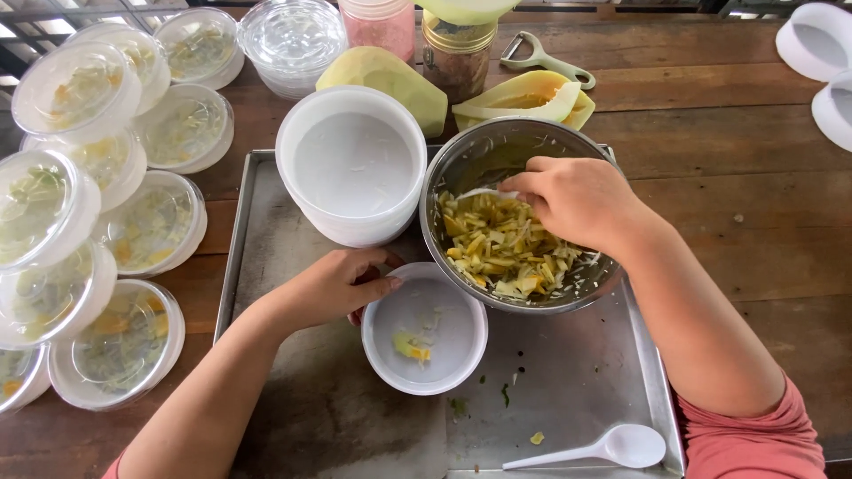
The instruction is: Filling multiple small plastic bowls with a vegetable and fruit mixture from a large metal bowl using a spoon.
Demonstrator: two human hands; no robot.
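- down from the head view, the left hand [333,288] rests on the rim of a small white bowl [426,330], fingers curled loosely against its edge, likely to steady it on the metal tray [568,381].
- the bowl is nearly empty; a few yellow shreds lie at its bottom.
- the right hand [577,200] reaches into the steel bowl [479,155] just behind, fingers closed on a white utensil [484,192] that dips into the shredded salad [501,248]; only its tip shows.
- a stack of white bowls [353,164] stands on the tray beside the steel bowl, close at reach.
- a spare white spoon [612,448] lies at the tray's near edge.
- left of the tray, lidded clear cups [115,346] of salad sit in stacked rows on the wooden table [754,177].
- behind, peeled papaya halves [524,98], a peeler [546,60], a pink-filled jar [380,27], a brown-filled jar [457,53] and nested clear lids [293,40]; no labels can be made out.
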